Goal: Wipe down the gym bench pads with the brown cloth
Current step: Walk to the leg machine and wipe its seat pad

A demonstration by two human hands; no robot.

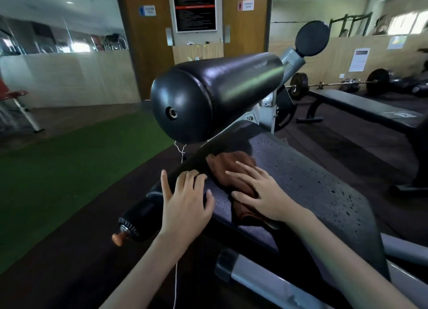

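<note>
While right hand (261,193) presses flat, ungripping, on one brown cloth (234,169), left hand (185,197) rests open on pad (312,181).

A single wide-angle head camera looks forward and down from close above a dark grey, speckled padded bench seat (308,181), with a large black cylindrical roller pad (215,100) looming near the lens and the gym hall's walls bending toward the frame edges.
</note>
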